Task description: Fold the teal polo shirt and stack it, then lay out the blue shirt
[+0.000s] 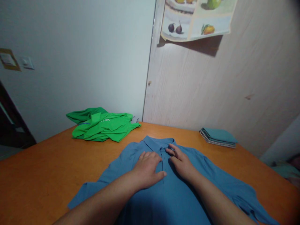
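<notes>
A blue collared shirt lies spread out, front side up, on the orange table, its collar toward the wall and its sleeves out to both sides. My left hand rests flat on the chest, just left of the button placket, thumb stretched out across it. On the other side of the placket, close below the collar, my right hand has its fingers apart, with the fingertips by the collar opening. Neither hand grips the cloth as far as I can see. The shirt's lower part runs out of view at the bottom.
A crumpled green garment lies at the table's back left. Folded cloths, teal on top and checked beneath, sit at the back right. The orange table meets the wall behind. A fruit poster hangs above, and a light switch is at left.
</notes>
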{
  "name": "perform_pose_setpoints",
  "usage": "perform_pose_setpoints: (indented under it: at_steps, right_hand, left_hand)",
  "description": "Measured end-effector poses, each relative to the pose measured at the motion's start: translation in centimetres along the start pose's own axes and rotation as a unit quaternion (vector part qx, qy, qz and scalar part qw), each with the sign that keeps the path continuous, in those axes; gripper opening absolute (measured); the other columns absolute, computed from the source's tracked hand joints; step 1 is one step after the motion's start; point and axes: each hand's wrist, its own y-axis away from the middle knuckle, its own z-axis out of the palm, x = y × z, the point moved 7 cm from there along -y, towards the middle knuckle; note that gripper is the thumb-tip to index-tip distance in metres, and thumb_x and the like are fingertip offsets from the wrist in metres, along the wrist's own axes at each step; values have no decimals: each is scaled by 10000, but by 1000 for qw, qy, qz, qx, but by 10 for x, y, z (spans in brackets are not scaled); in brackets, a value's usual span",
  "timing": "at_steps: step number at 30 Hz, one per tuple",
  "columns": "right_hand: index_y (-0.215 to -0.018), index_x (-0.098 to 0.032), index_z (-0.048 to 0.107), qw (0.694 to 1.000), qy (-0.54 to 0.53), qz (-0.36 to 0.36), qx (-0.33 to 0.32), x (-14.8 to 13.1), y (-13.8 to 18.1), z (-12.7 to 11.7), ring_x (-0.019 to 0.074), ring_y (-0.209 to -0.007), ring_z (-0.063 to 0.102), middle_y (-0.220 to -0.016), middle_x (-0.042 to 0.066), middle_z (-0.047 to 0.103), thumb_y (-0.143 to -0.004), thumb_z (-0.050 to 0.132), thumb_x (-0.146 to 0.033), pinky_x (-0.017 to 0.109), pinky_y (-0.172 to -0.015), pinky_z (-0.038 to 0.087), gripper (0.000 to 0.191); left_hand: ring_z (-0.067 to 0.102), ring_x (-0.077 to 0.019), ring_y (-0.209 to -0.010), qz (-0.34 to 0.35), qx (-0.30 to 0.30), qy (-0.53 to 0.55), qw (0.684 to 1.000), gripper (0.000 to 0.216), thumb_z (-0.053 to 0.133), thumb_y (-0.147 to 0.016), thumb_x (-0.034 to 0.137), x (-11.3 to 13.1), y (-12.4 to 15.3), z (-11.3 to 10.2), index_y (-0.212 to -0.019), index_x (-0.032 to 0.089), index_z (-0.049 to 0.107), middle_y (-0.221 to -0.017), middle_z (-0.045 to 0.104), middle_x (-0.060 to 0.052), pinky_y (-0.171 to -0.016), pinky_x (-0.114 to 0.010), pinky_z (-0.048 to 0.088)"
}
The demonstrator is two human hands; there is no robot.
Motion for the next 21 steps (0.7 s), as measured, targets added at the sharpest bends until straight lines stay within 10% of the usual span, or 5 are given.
perform_pose_setpoints:
  at_steps: [11,21]
  right_hand:
    - [-854,-252,617,994,83,23,62,-29,-2,-21,195,-762,644,-798,26,685,-826,557,-374,290,-645,493,138]
    - [-677,-248,519,979,122,127,-101,-35,28,11,136,-504,483,-578,-30,522,-795,529,-301,252,-474,347,129]
  left_hand:
    - [505,-323,-1256,-2,-20,-12,1000,394,624,-852,430,-1,0,1,-1203,251,619,-1279,607,-78,-1088,-512,365]
    - [503,-327,-1260,-2,-10,-8,1000,404,629,-847,436,-4,1,5,-1203,248,613,-1269,607,-81,-1131,-568,302]
